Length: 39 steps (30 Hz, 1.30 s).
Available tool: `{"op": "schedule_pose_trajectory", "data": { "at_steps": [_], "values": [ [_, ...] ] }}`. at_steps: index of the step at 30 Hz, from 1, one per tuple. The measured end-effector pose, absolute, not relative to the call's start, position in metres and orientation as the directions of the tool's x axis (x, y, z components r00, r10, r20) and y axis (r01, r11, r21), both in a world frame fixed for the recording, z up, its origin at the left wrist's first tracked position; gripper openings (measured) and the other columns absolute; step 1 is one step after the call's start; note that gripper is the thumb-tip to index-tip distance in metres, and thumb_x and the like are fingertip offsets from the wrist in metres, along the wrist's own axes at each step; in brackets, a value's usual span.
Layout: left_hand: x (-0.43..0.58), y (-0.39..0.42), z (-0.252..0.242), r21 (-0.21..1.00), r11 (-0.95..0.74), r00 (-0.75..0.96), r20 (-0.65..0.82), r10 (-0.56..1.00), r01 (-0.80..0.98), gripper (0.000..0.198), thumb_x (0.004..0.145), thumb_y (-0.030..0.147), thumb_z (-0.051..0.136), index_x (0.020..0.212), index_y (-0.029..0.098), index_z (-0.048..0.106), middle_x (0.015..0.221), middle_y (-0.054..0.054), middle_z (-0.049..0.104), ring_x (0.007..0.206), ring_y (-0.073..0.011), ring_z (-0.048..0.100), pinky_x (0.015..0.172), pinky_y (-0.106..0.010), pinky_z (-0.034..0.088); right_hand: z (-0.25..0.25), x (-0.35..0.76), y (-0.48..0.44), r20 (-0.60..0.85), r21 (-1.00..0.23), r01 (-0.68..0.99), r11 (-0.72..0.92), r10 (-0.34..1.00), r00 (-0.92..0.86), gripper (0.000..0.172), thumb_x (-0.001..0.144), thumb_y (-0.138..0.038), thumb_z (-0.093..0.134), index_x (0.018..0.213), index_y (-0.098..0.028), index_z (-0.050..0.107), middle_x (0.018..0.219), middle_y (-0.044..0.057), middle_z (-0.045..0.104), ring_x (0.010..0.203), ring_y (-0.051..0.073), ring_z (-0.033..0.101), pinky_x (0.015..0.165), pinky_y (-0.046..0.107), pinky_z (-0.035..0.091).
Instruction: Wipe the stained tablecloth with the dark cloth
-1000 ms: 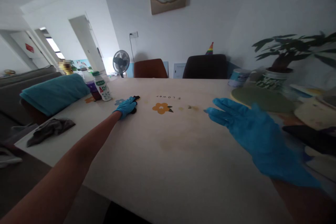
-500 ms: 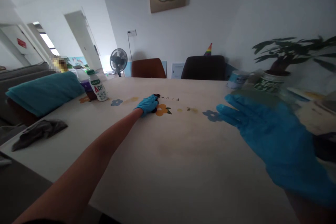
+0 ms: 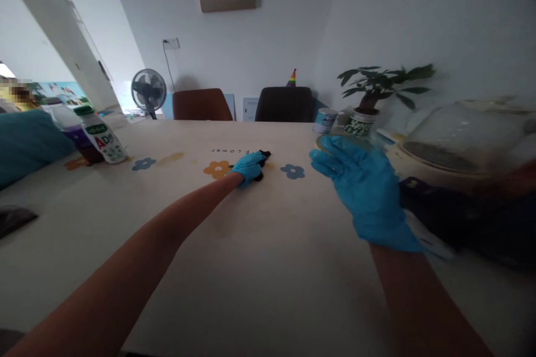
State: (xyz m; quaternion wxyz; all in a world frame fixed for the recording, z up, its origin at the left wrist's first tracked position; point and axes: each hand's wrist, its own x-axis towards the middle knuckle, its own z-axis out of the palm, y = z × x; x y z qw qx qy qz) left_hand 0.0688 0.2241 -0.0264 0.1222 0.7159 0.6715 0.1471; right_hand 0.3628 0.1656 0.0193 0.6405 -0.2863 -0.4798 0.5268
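Observation:
My left hand point(image 3: 247, 168), in a blue glove, presses a dark cloth point(image 3: 263, 157) against the white table point(image 3: 251, 251), between a printed orange flower point(image 3: 218, 169) and a blue one point(image 3: 292, 171). Much of the cloth is hidden under the fingers. My right hand point(image 3: 360, 189), also gloved in blue, is raised over the right part of the table with its fingers extended. Nothing shows in its grasp. Behind its fingertips is a round rim of some object, mostly hidden.
Two bottles point(image 3: 106, 139) stand at the left, with a dark cloth point(image 3: 14, 220) nearer. At the right are a tin point(image 3: 325, 120), a potted plant point(image 3: 360, 122), a clear-lidded appliance point(image 3: 452, 134) and dark fabric point(image 3: 435, 201). Chairs point(image 3: 201, 105) line the far edge.
The view has turned right. My left hand has slid the cloth rightward across the printed lettering, past the orange flower. My right hand appears farther from the camera, still with extended fingers.

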Motion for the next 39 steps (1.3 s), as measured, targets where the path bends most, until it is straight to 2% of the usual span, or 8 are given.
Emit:
{"op": "schedule_pose_trajectory", "data": {
  "at_steps": [9,13,18,21,27,34,37,39],
  "values": [
    [0.14,0.227,-0.016,0.503,-0.067,0.046,0.054,0.997,0.862,0.072,0.121,0.014,0.05,0.188,0.026,0.071,0.184,-0.013,0.077,0.168,-0.0322,0.076,0.141,-0.046,0.063,0.01,0.37,0.173,0.324,-0.879,-0.385,0.28,0.944,-0.054,0.048,0.114,-0.084,0.07,0.128,-0.044,0.093,0.158,0.003,0.093,0.162,0.041,0.083,0.136,0.076,0.067],
    [0.185,0.214,-0.02,0.509,-0.139,0.144,0.03,0.989,0.85,0.061,0.122,0.015,0.049,0.173,0.026,0.081,0.17,-0.014,0.086,0.156,-0.0316,0.082,0.134,-0.045,0.067,0.009,0.371,0.173,0.332,-0.874,-0.392,0.288,0.942,-0.047,0.047,0.116,-0.082,0.069,0.128,-0.043,0.093,0.159,0.003,0.093,0.164,0.042,0.082,0.139,0.073,0.065],
    [0.216,0.187,-0.028,0.359,-0.282,0.281,0.058,0.958,0.89,0.05,0.118,0.024,0.063,0.163,0.017,0.084,0.177,-0.024,0.076,0.158,-0.0399,0.077,0.138,-0.05,0.062,0.008,0.373,0.177,0.349,-0.877,-0.377,0.297,0.934,-0.076,0.049,0.109,-0.086,0.075,0.13,-0.045,0.091,0.161,0.004,0.092,0.174,0.045,0.073,0.136,0.082,0.066],
    [0.216,0.182,-0.026,0.262,-0.349,0.34,0.079,0.937,0.9,0.053,0.121,0.031,0.06,0.168,0.017,0.081,0.176,-0.025,0.075,0.162,-0.0449,0.073,0.145,-0.059,0.054,0.01,0.37,0.175,0.344,-0.885,-0.357,0.299,0.937,-0.067,0.044,0.112,-0.082,0.074,0.127,-0.046,0.093,0.154,0.002,0.094,0.163,0.043,0.082,0.138,0.079,0.066],
    [0.177,0.192,-0.019,0.344,-0.162,0.178,-0.014,0.984,0.925,0.067,0.121,0.021,0.058,0.188,0.024,0.065,0.192,-0.019,0.067,0.177,-0.0378,0.064,0.154,-0.053,0.043,0.012,0.362,0.164,0.351,-0.887,-0.33,0.322,0.936,-0.031,0.043,0.115,-0.084,0.073,0.122,-0.048,0.095,0.149,0.0,0.096,0.147,0.041,0.09,0.138,0.079,0.066],
    [0.062,0.199,-0.011,0.333,0.075,-0.06,-0.055,0.997,0.94,0.072,0.124,0.019,0.047,0.196,0.013,0.048,0.206,-0.027,0.047,0.189,-0.0435,0.049,0.158,-0.078,0.023,0.005,0.363,0.169,0.319,-0.898,-0.341,0.277,0.945,-0.074,0.044,0.115,-0.085,0.071,0.121,-0.05,0.096,0.145,-0.004,0.098,0.148,0.037,0.091,0.134,0.072,0.069],
    [0.006,0.194,-0.008,0.324,0.173,-0.167,-0.048,0.985,0.93,0.07,0.127,0.02,0.041,0.196,0.008,0.043,0.201,-0.029,0.054,0.181,-0.0432,0.057,0.156,-0.082,0.022,0.003,0.363,0.171,0.316,-0.899,-0.349,0.265,0.943,-0.099,0.044,0.115,-0.084,0.072,0.123,-0.048,0.096,0.147,-0.002,0.098,0.15,0.038,0.09,0.131,0.07,0.071],
    [-0.024,0.189,-0.008,0.318,0.209,-0.208,-0.039,0.977,0.925,0.069,0.127,0.023,0.045,0.193,0.006,0.047,0.194,-0.028,0.063,0.174,-0.0398,0.064,0.156,-0.072,0.031,0.001,0.361,0.171,0.318,-0.896,-0.353,0.27,0.944,-0.084,0.048,0.115,-0.085,0.072,0.126,-0.044,0.096,0.151,0.001,0.097,0.147,0.04,0.091,0.131,0.071,0.072]
  ]
}}
